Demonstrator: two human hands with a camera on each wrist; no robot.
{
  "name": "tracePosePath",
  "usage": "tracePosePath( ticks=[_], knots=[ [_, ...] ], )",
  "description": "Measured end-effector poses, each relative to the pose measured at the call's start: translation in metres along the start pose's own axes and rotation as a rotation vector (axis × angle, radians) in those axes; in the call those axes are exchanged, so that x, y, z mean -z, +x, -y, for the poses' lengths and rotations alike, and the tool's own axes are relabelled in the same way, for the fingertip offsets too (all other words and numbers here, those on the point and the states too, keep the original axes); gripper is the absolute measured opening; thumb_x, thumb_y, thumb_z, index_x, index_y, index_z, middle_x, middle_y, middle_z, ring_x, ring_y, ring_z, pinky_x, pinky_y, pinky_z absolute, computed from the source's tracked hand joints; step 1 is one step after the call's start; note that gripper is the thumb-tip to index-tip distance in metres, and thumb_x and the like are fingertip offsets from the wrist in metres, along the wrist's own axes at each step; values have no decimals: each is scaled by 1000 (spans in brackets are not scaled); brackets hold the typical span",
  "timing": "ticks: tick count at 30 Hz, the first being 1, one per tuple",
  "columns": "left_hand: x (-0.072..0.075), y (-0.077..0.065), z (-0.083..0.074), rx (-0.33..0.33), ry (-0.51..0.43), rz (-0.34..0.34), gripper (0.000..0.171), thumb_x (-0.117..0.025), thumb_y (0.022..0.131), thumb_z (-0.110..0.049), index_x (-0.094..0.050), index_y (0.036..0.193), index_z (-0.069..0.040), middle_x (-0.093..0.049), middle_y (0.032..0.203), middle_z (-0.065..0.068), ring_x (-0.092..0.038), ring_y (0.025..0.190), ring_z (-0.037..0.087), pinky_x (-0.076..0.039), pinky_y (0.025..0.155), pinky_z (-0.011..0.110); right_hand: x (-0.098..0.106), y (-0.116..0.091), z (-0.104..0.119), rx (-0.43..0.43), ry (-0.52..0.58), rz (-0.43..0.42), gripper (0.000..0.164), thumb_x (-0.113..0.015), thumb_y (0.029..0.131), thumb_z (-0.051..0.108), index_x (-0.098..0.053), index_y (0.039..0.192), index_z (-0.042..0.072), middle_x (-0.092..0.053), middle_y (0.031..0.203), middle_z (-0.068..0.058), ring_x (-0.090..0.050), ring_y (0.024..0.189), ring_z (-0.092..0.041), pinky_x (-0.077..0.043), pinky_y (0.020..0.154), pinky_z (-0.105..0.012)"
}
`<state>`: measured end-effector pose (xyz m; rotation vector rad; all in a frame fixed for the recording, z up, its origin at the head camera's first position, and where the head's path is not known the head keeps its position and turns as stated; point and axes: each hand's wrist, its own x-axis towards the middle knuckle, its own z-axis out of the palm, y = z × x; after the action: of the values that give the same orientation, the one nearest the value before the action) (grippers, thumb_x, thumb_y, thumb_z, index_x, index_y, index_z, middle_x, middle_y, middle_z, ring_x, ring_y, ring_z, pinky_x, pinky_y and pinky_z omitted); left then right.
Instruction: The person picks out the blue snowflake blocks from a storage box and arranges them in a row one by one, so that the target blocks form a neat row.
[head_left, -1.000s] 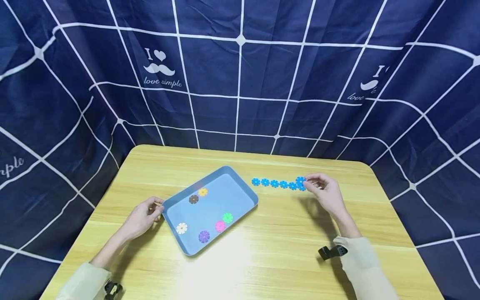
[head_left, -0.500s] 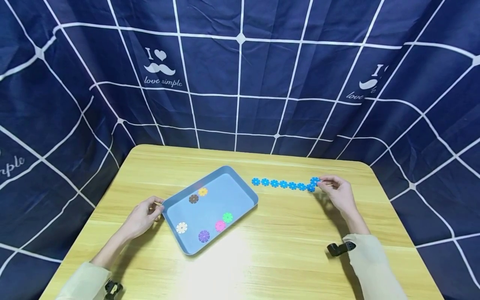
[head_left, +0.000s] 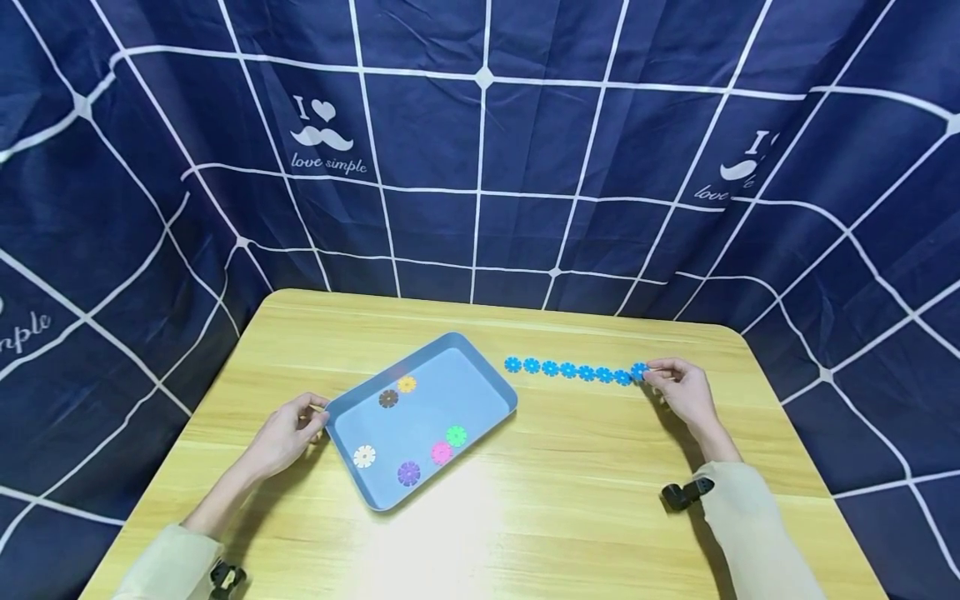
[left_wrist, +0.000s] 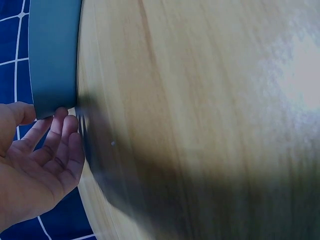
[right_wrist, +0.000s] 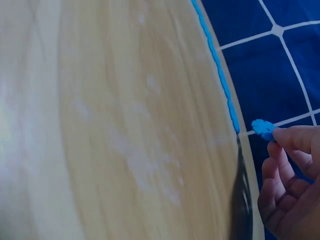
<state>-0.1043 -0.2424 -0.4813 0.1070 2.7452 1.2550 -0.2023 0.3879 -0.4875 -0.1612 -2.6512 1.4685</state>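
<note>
My right hand (head_left: 684, 392) pinches a blue snowflake disc (head_left: 639, 372) between thumb and fingers, at the right end of a row of several blue snowflake discs (head_left: 567, 370). In the right wrist view the held blue disc (right_wrist: 262, 128) shows above the table, apart from the row (right_wrist: 220, 67). My left hand (head_left: 282, 435) grips the left corner of a blue-grey tray (head_left: 491, 371). The left wrist view has the thumb and fingers of that hand (left_wrist: 42, 160) on the tray's wall (left_wrist: 55, 55). Whether the held disc touches the row's end is hard to tell.
Inside the tray lie loose discs: yellow (head_left: 407, 384), brown (head_left: 387, 398), white (head_left: 364, 456), purple (head_left: 408, 474), pink (head_left: 442, 452) and green (head_left: 456, 436). The wooden table (head_left: 570, 500) is backed by a dark blue curtain (head_left: 420, 225) with white lines.
Holding the blue disc, my right hand has moved right along the row, from over its last discs to just past its right end. The left hand and the tray stay in place.
</note>
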Motion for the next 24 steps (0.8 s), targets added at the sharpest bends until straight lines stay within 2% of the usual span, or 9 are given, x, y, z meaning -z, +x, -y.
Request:
tracePosePath(
  ticks=[11,18,24],
  knots=[
    [1,0,0,-3,1,2,25,-58,106,-10,-63,126,5,-71,87,7,-63,71,11,-48,65,23,5,5,-7,-52,-133,57,39,-69,102,18,-65,129,-9,-67,82,18,-61,68,-3,-52,61,-22],
    [1,0,0,4,-7,6,26,-58,106,-11,-62,126,5,-70,86,7,-62,70,10,-48,64,23,5,9,-4,-116,-234,60,37,-69,102,23,-68,128,-3,-69,84,12,-62,69,-7,-52,63,-24],
    [1,1,0,5,-14,9,25,-58,107,-10,-62,126,5,-70,87,8,-61,70,10,-49,64,23,6,10,-3,-153,-266,86,39,-67,103,25,-68,129,-4,-69,86,8,-62,73,-9,-51,66,-25]
  ],
)
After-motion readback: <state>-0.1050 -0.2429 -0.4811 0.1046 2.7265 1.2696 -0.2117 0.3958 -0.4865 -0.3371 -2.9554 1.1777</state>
